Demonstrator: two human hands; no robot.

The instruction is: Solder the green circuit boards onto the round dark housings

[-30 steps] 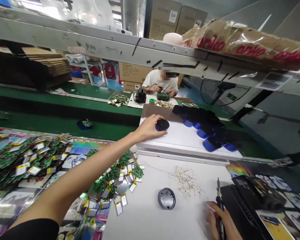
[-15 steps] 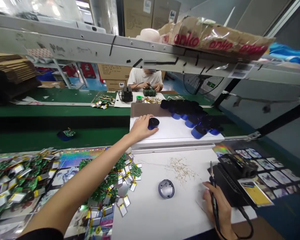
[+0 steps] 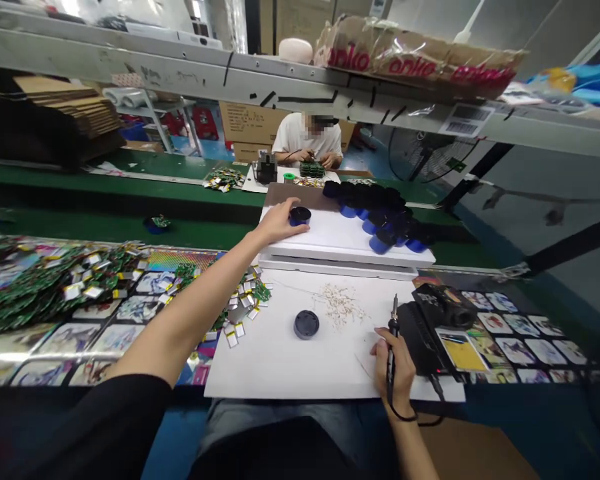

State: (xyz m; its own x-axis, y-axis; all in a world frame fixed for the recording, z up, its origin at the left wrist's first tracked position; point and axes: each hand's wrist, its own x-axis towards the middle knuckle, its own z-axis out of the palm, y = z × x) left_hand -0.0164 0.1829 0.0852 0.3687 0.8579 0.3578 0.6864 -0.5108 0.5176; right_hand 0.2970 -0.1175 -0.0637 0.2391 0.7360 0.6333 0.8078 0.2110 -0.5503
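My left hand (image 3: 279, 222) is stretched out over a white foam block (image 3: 325, 233), its fingers and thumb round a dark blue round cup (image 3: 301, 217). A soldering iron (image 3: 391, 353), tip pointing up, is held in my right hand (image 3: 396, 363) at the right side of the white board (image 3: 280, 367). Between the hands, a dark round housing (image 3: 307, 325) lies on the board, touched by neither. Thin wire scraps (image 3: 341, 303) are scattered behind it. Many blue and black cups (image 3: 380, 241) crowd the right part of the foam block.
Circuit boards with small batteries (image 3: 80, 280) are heaped at the left. A black soldering station (image 3: 425, 340) stands at the right, beside a yellow pad (image 3: 463, 352). A shelf beam (image 3: 180, 67) crosses above. Across the green bench (image 3: 195, 230) sits a person in white (image 3: 307, 137).
The view has shifted and now shows more of the near edge and my lap. My left hand stays on the cup and my right hand still holds the iron.
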